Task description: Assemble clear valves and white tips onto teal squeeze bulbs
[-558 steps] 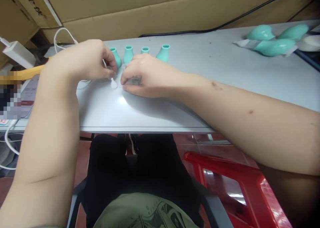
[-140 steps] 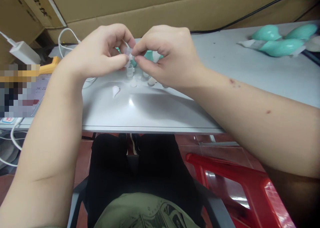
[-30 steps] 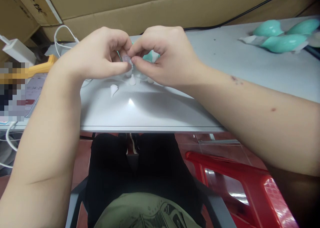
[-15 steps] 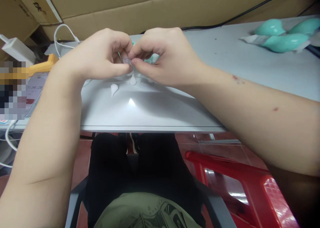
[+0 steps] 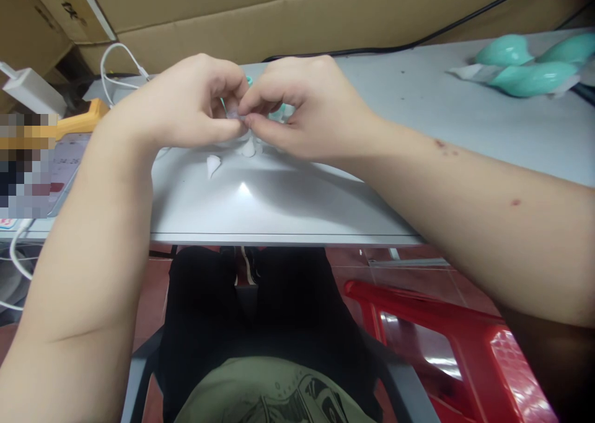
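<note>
My left hand (image 5: 199, 98) and my right hand (image 5: 304, 104) meet fingertip to fingertip above the table, both closed in a pinch. Between them sits a small translucent piece (image 5: 233, 114), mostly covered by the fingers, so its kind cannot be made out. Just below the fingertips, a small white teardrop-shaped piece (image 5: 249, 148) lies among other white bits. Another white, pointed piece (image 5: 213, 165) rests on its own nearer to me, below my left hand. Behind my hands, parts of a teal thing (image 5: 279, 111) show through the gaps.
Teal rounded objects with white ends (image 5: 532, 77) lie at the table's far right. A black cable (image 5: 372, 50) runs along the cardboard wall (image 5: 260, 23). On the left are a white adapter (image 5: 35, 91), a yellow bar (image 5: 81, 122) and a phone-like screen (image 5: 65, 163). A red stool (image 5: 432, 318) stands below.
My fingertips have shifted very slightly, and the translucent piece between them looks a little more tilted. Both hands stay in the same place, still pinching.
</note>
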Available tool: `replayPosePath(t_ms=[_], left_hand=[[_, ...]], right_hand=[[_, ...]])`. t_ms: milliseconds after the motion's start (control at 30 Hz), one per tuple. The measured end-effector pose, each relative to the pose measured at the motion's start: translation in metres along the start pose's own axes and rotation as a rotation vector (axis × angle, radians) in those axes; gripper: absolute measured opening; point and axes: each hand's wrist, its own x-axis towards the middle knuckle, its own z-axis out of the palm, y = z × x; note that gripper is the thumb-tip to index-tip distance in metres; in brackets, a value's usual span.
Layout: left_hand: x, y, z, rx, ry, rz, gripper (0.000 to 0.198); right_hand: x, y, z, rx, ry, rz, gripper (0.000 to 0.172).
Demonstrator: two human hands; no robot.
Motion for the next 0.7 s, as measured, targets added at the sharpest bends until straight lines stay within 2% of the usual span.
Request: replayPosePath(t_ms=[367,700], left_hand=[[-0.0008,0.0004,0.0001,0.059,0.004,0.009,0.024],[-0.0010,0.0008,-0.0020,0.050,-0.025,-0.028,0.017]], right_hand=[[0.0003,-0.0046,0.0002,-0.025,-0.071,0.112,0.017],[-0.0010,-0.0029,0.0007,0.022,-0.091,0.061,0.014]])
